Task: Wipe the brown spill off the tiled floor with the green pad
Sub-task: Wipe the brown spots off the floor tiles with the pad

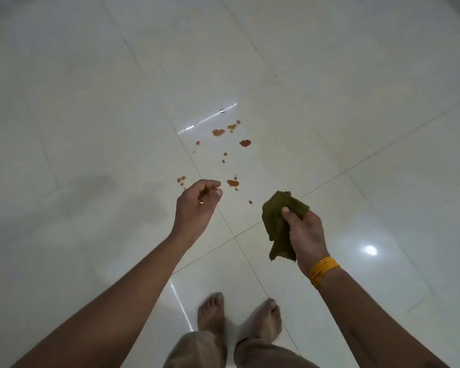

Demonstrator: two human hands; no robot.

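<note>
Head view: crumpled green pad (278, 221) hangs above scattered brown spill (233, 183).

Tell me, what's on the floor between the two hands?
In the head view, between the left hand and the right hand holding the green pad, there is pale tile with grout lines and one small brown drop.

I see scattered orange-brown wet spill blobs (218, 155) on the glossy white tiled floor (91, 102), clustered by a grout line, unwiped. Crumpled, limp olive-green cloth pad (278, 224) hangs in the air, pinched in my right hand (307, 235), clear of the spill.
</note>
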